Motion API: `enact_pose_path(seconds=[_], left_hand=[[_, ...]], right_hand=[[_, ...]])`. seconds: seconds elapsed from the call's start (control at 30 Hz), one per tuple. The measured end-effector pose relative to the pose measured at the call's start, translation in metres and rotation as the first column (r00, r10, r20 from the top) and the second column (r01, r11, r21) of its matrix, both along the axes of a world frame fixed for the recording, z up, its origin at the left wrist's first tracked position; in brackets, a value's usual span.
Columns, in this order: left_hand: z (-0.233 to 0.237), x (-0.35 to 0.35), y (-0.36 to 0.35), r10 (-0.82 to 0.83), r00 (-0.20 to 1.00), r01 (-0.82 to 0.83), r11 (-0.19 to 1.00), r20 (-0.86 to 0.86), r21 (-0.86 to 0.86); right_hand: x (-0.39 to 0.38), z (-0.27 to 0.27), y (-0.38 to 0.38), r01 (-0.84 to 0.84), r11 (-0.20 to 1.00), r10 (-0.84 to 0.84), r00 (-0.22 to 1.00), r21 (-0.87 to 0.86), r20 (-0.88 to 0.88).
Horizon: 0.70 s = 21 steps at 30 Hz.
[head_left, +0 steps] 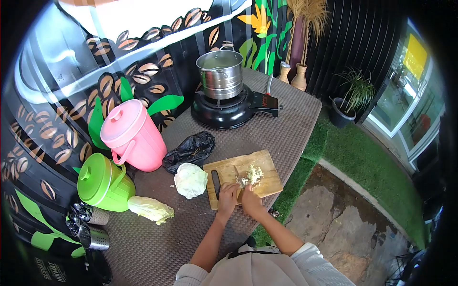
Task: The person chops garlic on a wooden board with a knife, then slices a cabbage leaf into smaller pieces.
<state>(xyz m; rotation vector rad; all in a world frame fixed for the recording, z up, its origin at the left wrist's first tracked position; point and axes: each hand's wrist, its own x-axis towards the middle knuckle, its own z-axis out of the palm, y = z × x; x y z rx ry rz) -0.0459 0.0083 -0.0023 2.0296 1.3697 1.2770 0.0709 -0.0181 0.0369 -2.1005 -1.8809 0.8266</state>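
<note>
A wooden cutting board [269, 183] lies near the table's front edge, with a dark elongated slot by its left end. My right hand [251, 199] is closed around the handle of a knife [240, 175], whose blade points away from me over the board. Close beside the blade, my left hand [229, 193] rests on the board with its fingers bent together; whatever lies under them is hidden. Finely chopped pale pieces [255, 174] form a small heap right of the blade. Left of the board sits a round pale cabbage [191, 180].
Behind the cabbage lies a black plastic bag [193, 150]. A napa cabbage [150, 209], green jug [106, 183] and pink jug [136, 136] stand or lie at left. A steel pot [220, 78] sits on a black portable stove [222, 114] at the back.
</note>
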Motion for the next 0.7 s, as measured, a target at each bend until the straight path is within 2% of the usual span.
enact_pose_path(seconds=[0.07,0.2,0.27,0.33,0.4,0.47,0.5,0.6,0.67,0.7], left_hand=[[0.0,-0.001,0.0,0.002,1.0,-0.001,0.999,0.022,-0.034],[0.0,-0.002,0.002,0.031,0.999,-0.03,0.999,0.019,-0.027],[0.001,-0.001,0.001,0.033,0.999,-0.033,0.999,0.004,-0.022],[0.002,-0.001,0.002,0.036,0.999,-0.036,0.999,0.003,0.038],[0.0,-0.001,0.0,0.045,0.999,-0.045,0.999,0.011,0.025],[-0.002,-0.001,0.001,0.051,0.998,-0.051,0.999,0.02,0.017],[-0.003,0.0,0.001,0.069,0.997,-0.069,0.998,0.021,-0.008],[-0.006,-0.001,0.0,0.09,0.996,-0.089,0.995,0.028,-0.035],[-0.006,-0.002,0.001,0.092,0.995,-0.09,0.995,0.034,-0.039],[-0.005,-0.002,0.002,0.077,0.996,-0.076,0.997,0.039,-0.029]], right_hand=[[0.008,0.006,0.01,-0.089,0.996,0.09,0.995,-0.031,0.031],[0.006,0.019,-0.001,-0.134,0.98,0.14,0.99,-0.145,0.031],[-0.004,0.004,-0.015,0.02,1.0,-0.019,0.999,-0.021,0.047],[-0.004,-0.005,-0.008,0.006,1.0,-0.006,0.998,0.002,0.058],[-0.001,-0.007,-0.004,-0.006,1.0,0.004,0.998,0.024,0.063],[0.011,0.005,0.006,-0.129,0.992,0.129,0.991,0.006,0.036],[0.012,0.012,0.007,-0.126,0.992,0.126,0.991,0.007,0.036],[0.01,0.019,0.0,-0.12,0.989,0.118,0.993,-0.085,-0.029],[-0.001,-0.003,-0.014,-0.029,0.996,0.024,0.998,0.079,0.056],[-0.005,-0.005,-0.012,-0.027,0.997,0.023,0.998,0.079,0.057]])
